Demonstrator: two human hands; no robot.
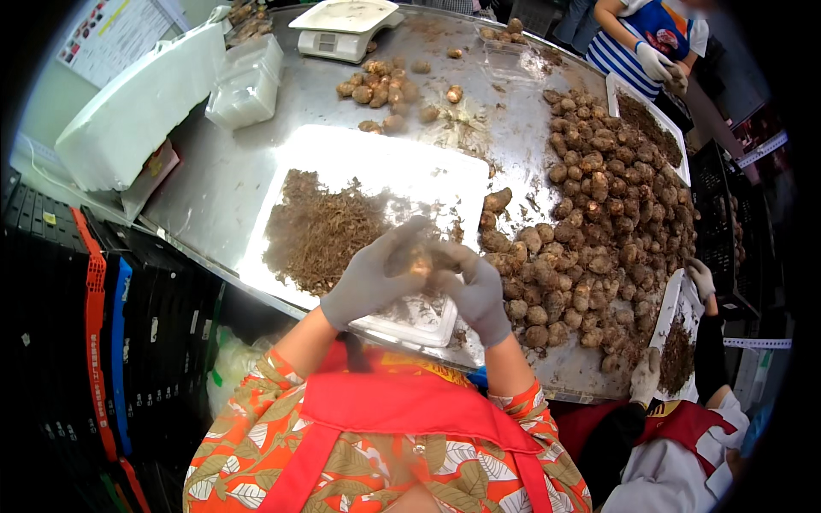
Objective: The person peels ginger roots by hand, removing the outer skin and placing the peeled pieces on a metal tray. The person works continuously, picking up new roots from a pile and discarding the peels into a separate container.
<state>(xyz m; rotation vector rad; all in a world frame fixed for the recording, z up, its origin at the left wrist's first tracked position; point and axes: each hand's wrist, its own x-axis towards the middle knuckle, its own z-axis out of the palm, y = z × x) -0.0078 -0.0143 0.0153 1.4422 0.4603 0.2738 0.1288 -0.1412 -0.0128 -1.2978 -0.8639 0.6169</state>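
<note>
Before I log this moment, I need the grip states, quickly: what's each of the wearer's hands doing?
Left hand: partly closed, holding a tuber.
Right hand: curled at the same tuber; blur hides whether it grips anything.

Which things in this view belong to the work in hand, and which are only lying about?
Probably in use: blurred tuber between left hand and right hand, white tray, brown peelings, tuber pile.

Only nearby, apparently: digital scale, clear plastic containers, white foam box, black crates.

Produce workroom, heaped tubers (599,222), steel table (209,184), scale (342,30)
</note>
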